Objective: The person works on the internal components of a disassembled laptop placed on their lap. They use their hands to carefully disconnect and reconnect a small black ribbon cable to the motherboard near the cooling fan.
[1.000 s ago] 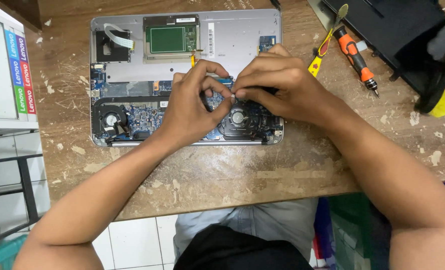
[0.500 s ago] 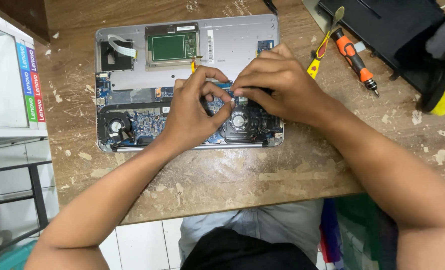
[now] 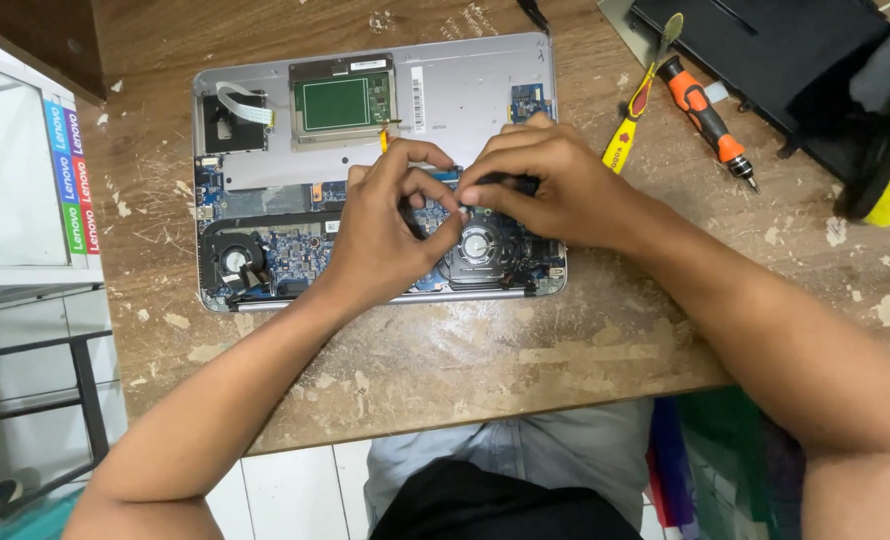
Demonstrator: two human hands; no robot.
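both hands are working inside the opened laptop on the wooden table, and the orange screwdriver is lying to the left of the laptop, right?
Not quite. The head view shows the orange screwdriver lying to the right of the opened laptop, beside a yellow pry tool. The rest holds: the left hand and right hand are both working inside the laptop on the wooden table.

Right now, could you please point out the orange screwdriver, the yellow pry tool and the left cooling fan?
orange screwdriver (image 3: 703, 112): head view, on its handle.
yellow pry tool (image 3: 627, 142): head view, on its yellow grip.
left cooling fan (image 3: 233, 262): head view, on its hub.
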